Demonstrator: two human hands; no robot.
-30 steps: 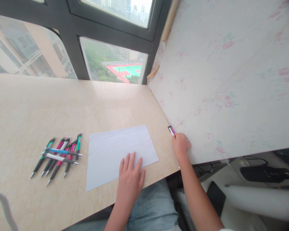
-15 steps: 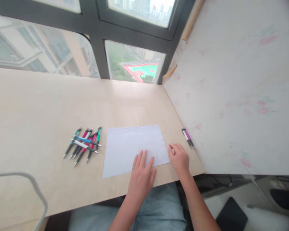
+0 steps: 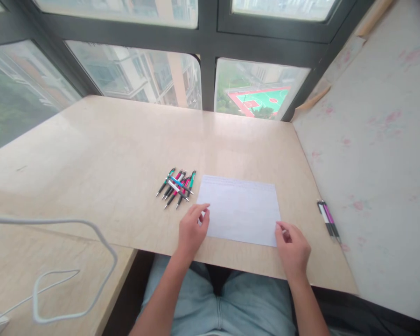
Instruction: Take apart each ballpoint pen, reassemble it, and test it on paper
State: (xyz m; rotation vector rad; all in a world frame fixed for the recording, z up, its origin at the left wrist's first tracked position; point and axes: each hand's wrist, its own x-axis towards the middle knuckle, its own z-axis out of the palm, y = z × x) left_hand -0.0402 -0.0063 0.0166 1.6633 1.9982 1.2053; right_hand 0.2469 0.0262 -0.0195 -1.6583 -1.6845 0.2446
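A white sheet of paper (image 3: pixel 241 210) lies flat on the wooden desk, with faint lines of writing along its far edge. At its left edge is my left hand (image 3: pixel 192 228), its fingers curved and slightly apart, the tips over the paper. My right hand (image 3: pixel 294 245) pinches the sheet's right edge near the front corner, thumb and forefinger together. Left of the paper lies a crossed pile of several click pens (image 3: pixel 177 186) in green, pink, blue and white with dark grips. My left hand is just in front of that pile without touching it.
Two more pens, one white (image 3: pixel 324 217) and one purple (image 3: pixel 331 218), lie by the patterned wall (image 3: pixel 378 163) on the right. A white cable (image 3: pixel 101 238) loops over the desk (image 3: pixel 119 149) at the left. Windows (image 3: pixel 259 88) border the far side.
My left hand has gone from lying flat on the paper to its left edge, fingers now curved. My right hand stays at the right edge. The view has swung left.
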